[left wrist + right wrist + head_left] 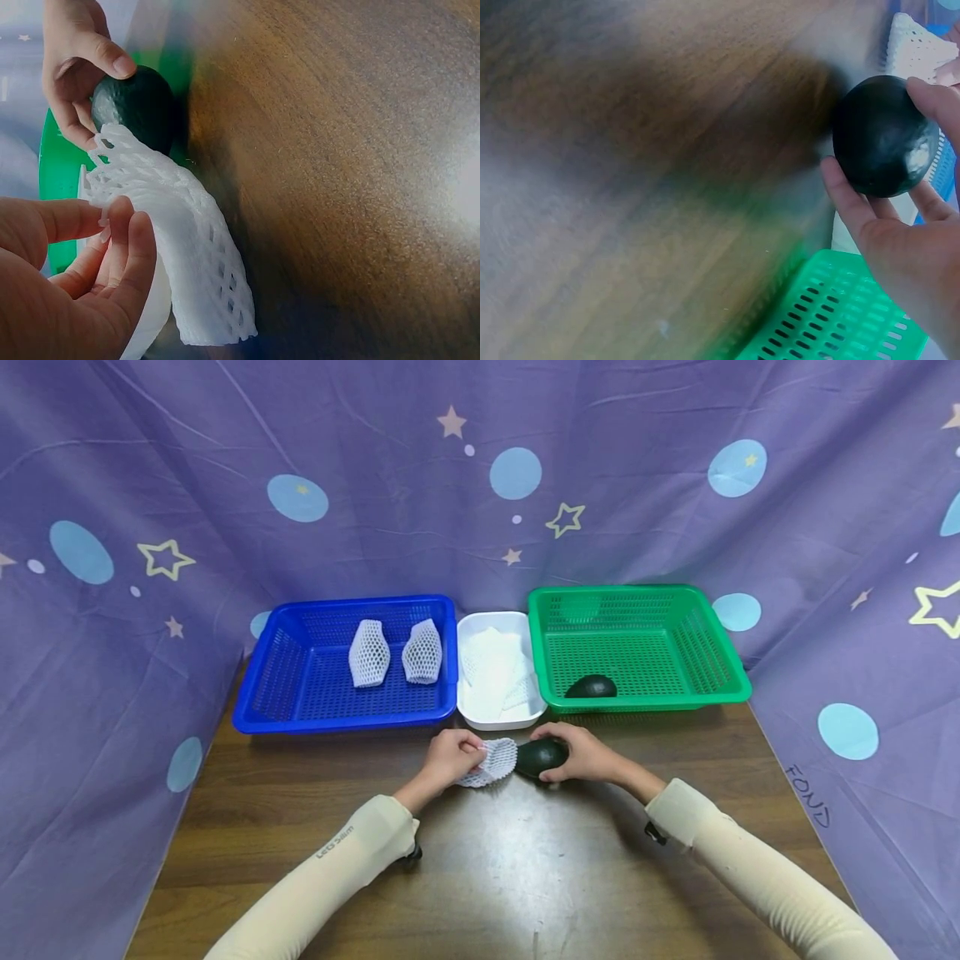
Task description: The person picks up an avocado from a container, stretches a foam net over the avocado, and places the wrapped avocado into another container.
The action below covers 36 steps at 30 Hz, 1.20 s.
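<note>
Just on the near side of the white tray (501,724), I have the left hand (452,758) pinching a net sleeve (500,762) and the right hand (583,753) grasping a not-yet-sleeved avocado (536,759), and I judge two netted pieces (369,654) done in the blue basket (345,726) left of the tray, leaving this one plus the bare fruit (594,686) in the green basket (660,702) right of it.

A curtained work booth, I'd say from my end, purple star-print cloth (405,527) on three sides, wood-grain bench (555,877)
</note>
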### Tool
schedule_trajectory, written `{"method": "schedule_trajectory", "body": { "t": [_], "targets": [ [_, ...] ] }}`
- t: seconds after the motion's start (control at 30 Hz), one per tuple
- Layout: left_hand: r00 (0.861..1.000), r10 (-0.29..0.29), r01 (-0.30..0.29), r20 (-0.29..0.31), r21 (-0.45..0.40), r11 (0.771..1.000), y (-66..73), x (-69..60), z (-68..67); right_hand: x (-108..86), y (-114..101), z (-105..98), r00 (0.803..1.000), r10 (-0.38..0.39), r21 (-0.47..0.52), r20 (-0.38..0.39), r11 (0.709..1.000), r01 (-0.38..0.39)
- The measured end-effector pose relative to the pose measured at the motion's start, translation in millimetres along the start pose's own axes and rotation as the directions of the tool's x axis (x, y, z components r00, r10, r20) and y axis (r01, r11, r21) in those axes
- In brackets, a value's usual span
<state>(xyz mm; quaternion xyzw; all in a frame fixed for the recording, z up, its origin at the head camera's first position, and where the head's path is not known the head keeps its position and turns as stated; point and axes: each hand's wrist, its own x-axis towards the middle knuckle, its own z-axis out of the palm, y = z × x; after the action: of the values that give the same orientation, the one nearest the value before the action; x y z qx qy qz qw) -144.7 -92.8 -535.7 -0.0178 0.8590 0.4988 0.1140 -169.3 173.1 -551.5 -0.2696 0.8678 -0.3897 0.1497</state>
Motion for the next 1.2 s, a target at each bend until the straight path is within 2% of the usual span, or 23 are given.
{"method": "schedule_trajectory", "body": {
  "t": [0.23, 0.33, 0.57, 0.9, 1.0, 1.13, 1.2],
  "targets": [
    [0.994, -0.089, 0.093, 0.065, -0.074, 0.993, 1.7, 5.2, -3.7, -3.4, 7.0, -0.8, 0.998, 0.065, 0.138, -0.012, 0.988, -0.063],
    [0.989, -0.110, 0.119, 0.096, -0.090, 0.989, 4.5, 5.7, -6.7, -4.4, 9.5, -2.1, 0.995, 0.100, 0.176, -0.006, 0.980, -0.098],
    [0.982, -0.141, 0.153, 0.122, -0.091, 0.984, 4.6, 5.9, -8.6, -5.8, 9.0, -8.3, 0.988, 0.156, 0.170, 0.015, 0.973, -0.156],
    [0.979, -0.143, 0.160, 0.146, -0.115, 0.980, 3.7, 7.1, -9.6, -5.5, -0.5, -24.4, 0.990, 0.136, 0.190, 0.035, 0.972, -0.141],
    [0.978, -0.142, 0.162, 0.155, -0.126, 0.979, 4.5, 7.6, -10.1, -5.9, -4.7, -28.4, 0.991, 0.122, 0.259, 0.056, 0.957, -0.132],
    [0.976, -0.148, 0.169, 0.160, -0.125, 0.978, 6.1, 7.3, -10.8, -5.9, -11.9, -31.6, 0.987, 0.127, 0.380, 0.100, 0.912, -0.156],
    [0.974, -0.155, 0.176, 0.162, -0.121, 0.977, 6.7, 7.2, -11.2, -5.1, -14.8, -32.5, 0.985, 0.126, 0.402, 0.116, 0.901, -0.162]
  ]
}}
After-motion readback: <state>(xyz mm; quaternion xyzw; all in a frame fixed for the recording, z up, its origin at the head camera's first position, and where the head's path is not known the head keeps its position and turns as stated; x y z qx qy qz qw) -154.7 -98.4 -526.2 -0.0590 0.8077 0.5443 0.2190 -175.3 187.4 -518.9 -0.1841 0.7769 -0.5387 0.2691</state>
